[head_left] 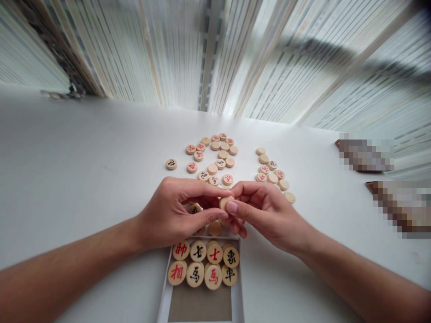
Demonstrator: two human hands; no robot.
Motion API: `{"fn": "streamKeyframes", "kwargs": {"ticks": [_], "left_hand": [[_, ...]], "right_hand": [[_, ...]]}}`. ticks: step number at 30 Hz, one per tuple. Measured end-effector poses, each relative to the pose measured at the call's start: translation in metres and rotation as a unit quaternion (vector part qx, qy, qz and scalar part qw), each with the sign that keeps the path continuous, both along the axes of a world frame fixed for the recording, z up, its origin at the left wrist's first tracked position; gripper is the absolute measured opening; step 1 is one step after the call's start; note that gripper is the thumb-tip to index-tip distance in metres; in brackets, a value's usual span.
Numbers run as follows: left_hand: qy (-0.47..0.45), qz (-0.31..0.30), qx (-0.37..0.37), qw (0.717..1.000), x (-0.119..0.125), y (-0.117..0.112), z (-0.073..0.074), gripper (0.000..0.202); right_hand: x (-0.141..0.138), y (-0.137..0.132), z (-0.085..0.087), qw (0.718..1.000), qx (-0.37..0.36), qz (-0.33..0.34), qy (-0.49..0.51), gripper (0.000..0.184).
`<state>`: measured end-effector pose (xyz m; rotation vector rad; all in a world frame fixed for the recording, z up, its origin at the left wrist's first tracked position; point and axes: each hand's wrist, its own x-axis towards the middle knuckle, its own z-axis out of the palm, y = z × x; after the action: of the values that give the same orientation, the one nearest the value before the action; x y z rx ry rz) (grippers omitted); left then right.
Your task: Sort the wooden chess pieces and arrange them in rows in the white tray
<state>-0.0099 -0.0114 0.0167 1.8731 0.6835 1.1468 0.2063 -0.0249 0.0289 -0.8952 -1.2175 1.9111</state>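
Note:
Between my two hands, just past the far edge of the box, is a pale round wooden Chinese chess piece [225, 204]. My left hand [182, 211] pinches it from the left with thumb and fingers, and my right hand [266, 206] grips it from the right, thumb on its face. No character shows on the side facing me. Below the hands lies an open white box [202, 307] with a grey-brown floor. Chess pieces stand in two rows at its far end, among them a red-marked piece [177, 272] and a black-marked piece [229, 274].
Loose chess pieces [220, 163] are scattered beyond my hands, some face up, others blank. A second group [269, 170] lies to the right. Two blurred-out framed objects [363, 154] stand at the right. Striped blinds [175, 58] rise behind the white table [84, 170].

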Motion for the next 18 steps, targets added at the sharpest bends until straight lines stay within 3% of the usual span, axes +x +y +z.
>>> {"fn": "streamKeyframes", "kwargs": {"ticks": [5,9,18], "left_hand": [[-0.015,-0.016,-0.039,0.999,-0.0001,-0.0009,-0.0016,0.031],[-0.018,0.011,-0.06,0.998,0.0013,0.0004,-0.0034,0.022],[0.0,0.073,0.054,0.996,0.0006,0.0011,-0.0044,0.018]], "right_hand": [[0.0004,-0.0007,-0.001,1.0,0.03,-0.005,0.004,0.018],[0.0007,-0.0026,0.0006,0.991,0.121,-0.048,-0.042,0.019],[0.0048,-0.0039,-0.006,0.96,0.232,-0.111,-0.113,0.021]]}}
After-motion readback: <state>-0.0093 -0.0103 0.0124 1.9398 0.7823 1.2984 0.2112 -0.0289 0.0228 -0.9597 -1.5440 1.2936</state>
